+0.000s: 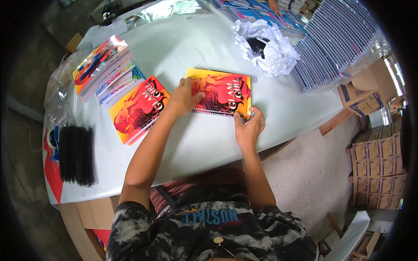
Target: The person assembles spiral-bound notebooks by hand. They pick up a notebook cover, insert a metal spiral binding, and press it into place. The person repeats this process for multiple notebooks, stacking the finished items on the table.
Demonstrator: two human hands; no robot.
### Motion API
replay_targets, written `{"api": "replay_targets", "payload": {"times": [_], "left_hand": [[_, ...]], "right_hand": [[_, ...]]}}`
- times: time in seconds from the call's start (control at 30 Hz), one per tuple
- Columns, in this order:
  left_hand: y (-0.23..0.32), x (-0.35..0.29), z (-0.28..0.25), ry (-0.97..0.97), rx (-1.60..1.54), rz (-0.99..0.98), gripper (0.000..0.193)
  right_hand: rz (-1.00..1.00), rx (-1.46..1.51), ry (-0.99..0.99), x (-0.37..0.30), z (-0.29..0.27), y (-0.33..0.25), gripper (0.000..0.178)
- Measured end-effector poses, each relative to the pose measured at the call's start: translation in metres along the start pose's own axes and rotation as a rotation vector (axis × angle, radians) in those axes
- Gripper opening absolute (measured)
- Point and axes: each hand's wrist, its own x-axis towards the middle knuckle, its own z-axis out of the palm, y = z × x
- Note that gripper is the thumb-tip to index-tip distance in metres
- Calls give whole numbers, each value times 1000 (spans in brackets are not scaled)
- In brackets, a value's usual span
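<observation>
A small stack of spiral notebooks (220, 91) with red, yellow and orange covers lies flat on the table before me, with dark coils along its far and near edges. My left hand (185, 99) holds its left edge, the thumb reaching onto the cover. At the near right corner, my right hand (250, 127) grips the stack between thumb and bent fingers. Left of my left hand sits another pile with the same cover (140, 108), its page edges showing. Beyond that stands a taller pile of printed covers and pages (102, 65), with pens on top.
Black binding coils (77, 154) lie at the left beside a tape dispenser (53, 141). Crumpled white paper (265, 48) holds something black. A long row of spiral-bound notebooks (337, 43) fills the far right, near a carton (360, 98). Another person's hand (273, 5) appears at the top.
</observation>
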Motion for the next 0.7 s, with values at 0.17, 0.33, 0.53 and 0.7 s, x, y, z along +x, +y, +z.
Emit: {"api": "replay_targets", "payload": {"times": [0.17, 0.33, 0.53, 0.7], "left_hand": [[25, -29, -1, -110, 444, 20, 101], [18, -23, 3, -10, 67, 74, 102], [16, -26, 16, 45, 76, 49, 97], [10, -24, 20, 98, 46, 59, 90]], "right_hand": [[-47, 20, -160, 3, -5, -2, 81], [-7, 130, -191, 10, -11, 9, 79], [90, 217, -154, 11, -22, 4, 83], [207, 187, -92, 8, -15, 3, 81]]}}
